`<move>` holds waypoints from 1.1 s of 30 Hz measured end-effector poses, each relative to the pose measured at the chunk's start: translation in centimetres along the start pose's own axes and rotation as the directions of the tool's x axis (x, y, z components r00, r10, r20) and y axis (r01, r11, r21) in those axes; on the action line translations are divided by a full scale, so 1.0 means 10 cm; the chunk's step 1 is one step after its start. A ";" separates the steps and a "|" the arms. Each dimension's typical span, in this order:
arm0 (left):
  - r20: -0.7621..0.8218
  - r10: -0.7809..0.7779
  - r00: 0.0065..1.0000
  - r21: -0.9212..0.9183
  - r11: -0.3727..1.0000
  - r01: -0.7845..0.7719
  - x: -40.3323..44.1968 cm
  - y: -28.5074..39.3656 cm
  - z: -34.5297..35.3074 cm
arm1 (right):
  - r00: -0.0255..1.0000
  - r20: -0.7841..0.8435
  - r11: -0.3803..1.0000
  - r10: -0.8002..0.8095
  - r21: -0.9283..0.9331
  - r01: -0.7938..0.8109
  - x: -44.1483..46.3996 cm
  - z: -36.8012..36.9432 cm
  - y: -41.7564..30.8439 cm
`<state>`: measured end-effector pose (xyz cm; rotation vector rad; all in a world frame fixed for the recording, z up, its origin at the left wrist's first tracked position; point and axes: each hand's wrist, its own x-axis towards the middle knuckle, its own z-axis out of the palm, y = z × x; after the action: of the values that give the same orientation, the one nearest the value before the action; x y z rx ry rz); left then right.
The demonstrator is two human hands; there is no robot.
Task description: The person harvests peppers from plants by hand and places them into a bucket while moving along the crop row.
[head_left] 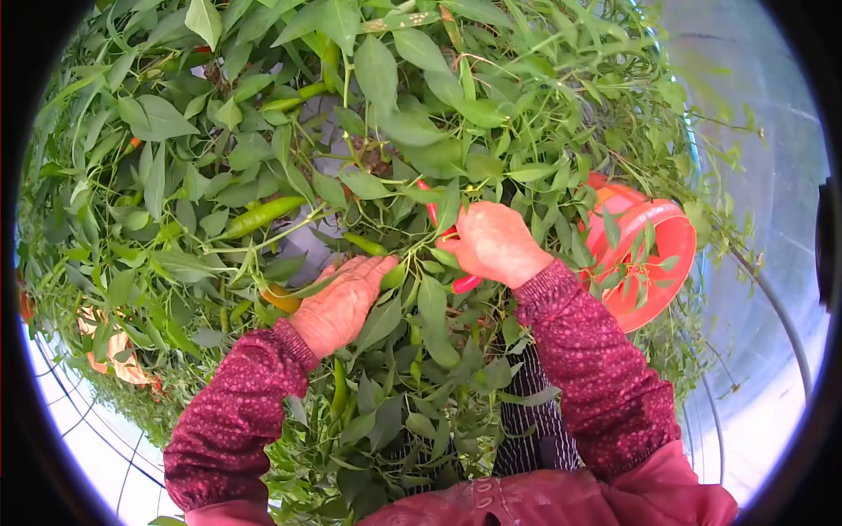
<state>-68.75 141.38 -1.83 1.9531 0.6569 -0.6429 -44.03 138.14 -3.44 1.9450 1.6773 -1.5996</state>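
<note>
Among the leaves of a pepper plant (434, 316), my right hand (493, 244) has its fingers closed at a stem junction beside red peppers. One red pepper (430, 203) shows just above and left of its fingertips, and another red pepper tip (467, 284) pokes out below the hand. What the fingers pinch is hidden. My left hand (346, 302) lies flat against the foliage to the left, its fingertips at a green pepper (393, 277) and the stems. An orange-yellow pepper (281, 299) hangs just left of that hand, and a long green pepper (263, 216) sits above it.
A red bucket (675, 241) stands at the right, partly behind leaves. Dense foliage surrounds both hands. Green peppers (339, 388) hang lower down. Clear plastic sheeting (754, 114) and curved hoops (781, 307) are at the far right.
</note>
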 end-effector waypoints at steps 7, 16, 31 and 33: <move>-0.082 0.076 0.994 -0.285 0.954 -0.097 0.15 0.11 -0.16 | 0.976 -0.175 0.988 -0.129 0.066 0.142 0.10 0.28 0.27; 0.000 -0.461 0.887 -0.308 0.844 0.439 0.52 -0.17 0.18 | 0.992 -0.103 0.965 -0.070 0.245 0.093 0.08 0.16 0.30; 0.115 -0.385 0.916 -0.185 0.897 0.401 0.41 0.16 0.32 | 0.997 0.057 0.989 -0.050 0.145 0.041 -0.54 0.47 0.26; 0.098 -0.386 0.917 -0.176 0.901 0.397 0.42 0.16 0.34 | 0.994 -0.035 0.977 -0.102 0.187 0.107 -0.56 0.50 0.28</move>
<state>-65.17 138.47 -5.06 1.6258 1.0501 -0.8466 -43.97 130.08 -2.92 1.9995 1.7217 -1.8415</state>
